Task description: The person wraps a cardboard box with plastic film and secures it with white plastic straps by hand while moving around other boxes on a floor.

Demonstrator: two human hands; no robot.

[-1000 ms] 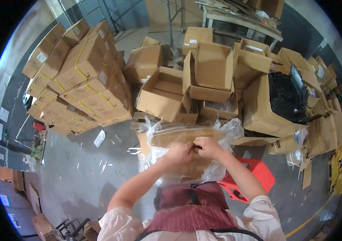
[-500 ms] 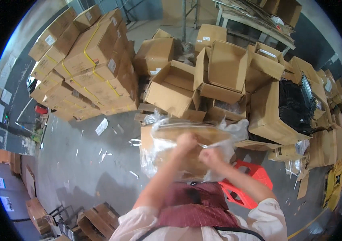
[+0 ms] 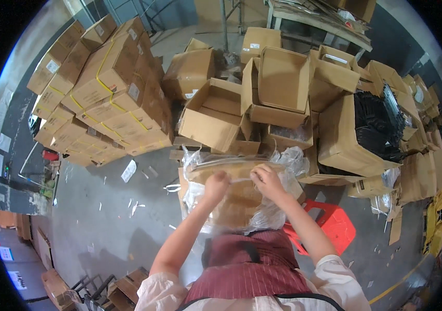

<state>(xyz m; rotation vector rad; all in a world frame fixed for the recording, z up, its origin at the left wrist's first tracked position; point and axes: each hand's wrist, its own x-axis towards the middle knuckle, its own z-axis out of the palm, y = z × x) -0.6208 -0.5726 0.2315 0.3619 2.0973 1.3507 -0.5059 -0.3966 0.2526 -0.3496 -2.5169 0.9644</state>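
A brown carton (image 3: 236,212) stands right in front of me, with a clear plastic liner (image 3: 194,193) bunched over its sides and corners. Above its middle, a thin whitish strip (image 3: 240,180) stretches between my two hands. My left hand (image 3: 217,184) is closed on one end of it. The other end sits in the pinched fingers of my right hand (image 3: 266,180). Whether the strip is string or twisted plastic I cannot tell.
A red plastic stool (image 3: 335,228) stands right of the carton. Strapped cartons (image 3: 122,101) are stacked at the left. Open boxes (image 3: 210,116) crowd the far side, one holding black bagged goods (image 3: 374,127). Paper scraps (image 3: 128,171) litter the floor.
My hands have moved apart, the left one leftward, and the strip between them now shows drawn out. The view has shifted slightly.
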